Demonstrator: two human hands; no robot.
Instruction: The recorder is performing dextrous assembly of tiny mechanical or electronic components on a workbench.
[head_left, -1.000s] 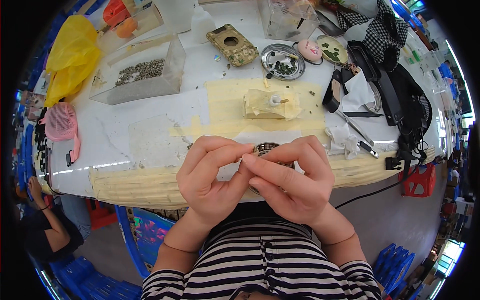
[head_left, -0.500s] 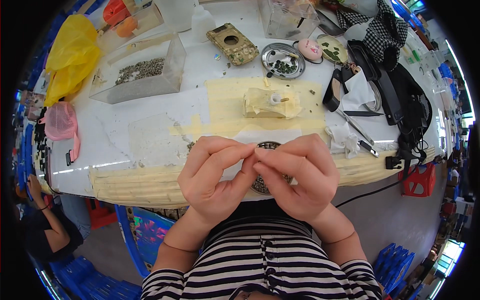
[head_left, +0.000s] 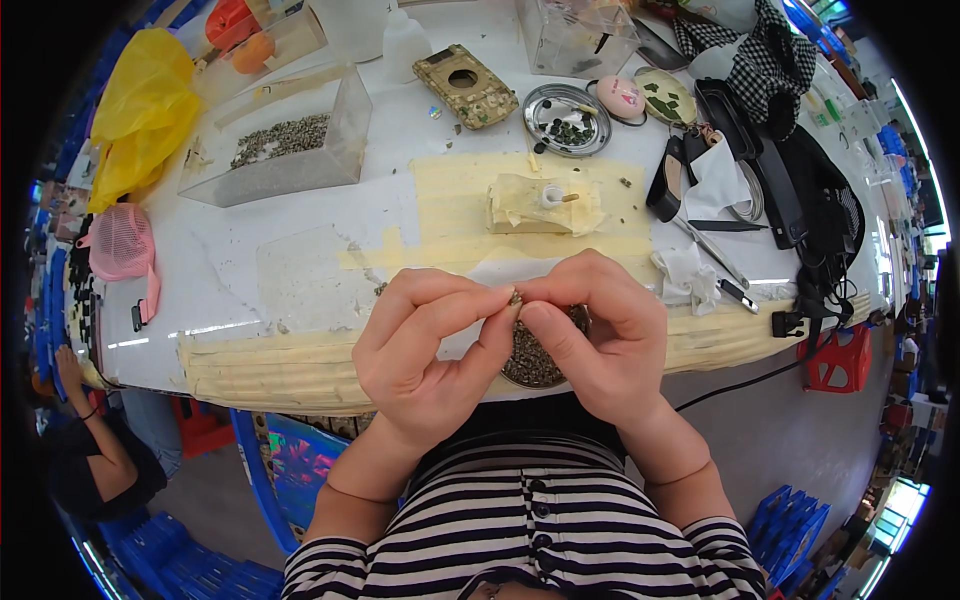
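Note:
Above a round dish [head_left: 537, 362] of small grey-brown pieces, my two hands meet at their fingertips. My left hand [head_left: 425, 350] pinches a tiny brownish piece [head_left: 516, 298] between thumb and forefinger; its exact kind is too small to tell. From the other side, my right hand [head_left: 610, 340] has its curled forefinger and thumb at the same piece, a narrow gap showing between those two tips. Both hands partly cover the dish. Beyond them stands a tape-covered block [head_left: 520, 215] with a small white cup [head_left: 551, 196] on top.
A clear bin [head_left: 275, 185] of small pieces stands at left, near a yellow bag [head_left: 150, 110] and pink basket [head_left: 122, 243]. Farther back are a camouflage-patterned model hull [head_left: 466, 88] and metal dish [head_left: 566, 120]. Tweezers [head_left: 720, 256] lie right. Another person's arm [head_left: 105, 440] shows at far left.
My right hand has shifted slightly up and left, its thumb and forefinger parting a little. The tiny piece and more of the dish now show. My left hand has barely moved.

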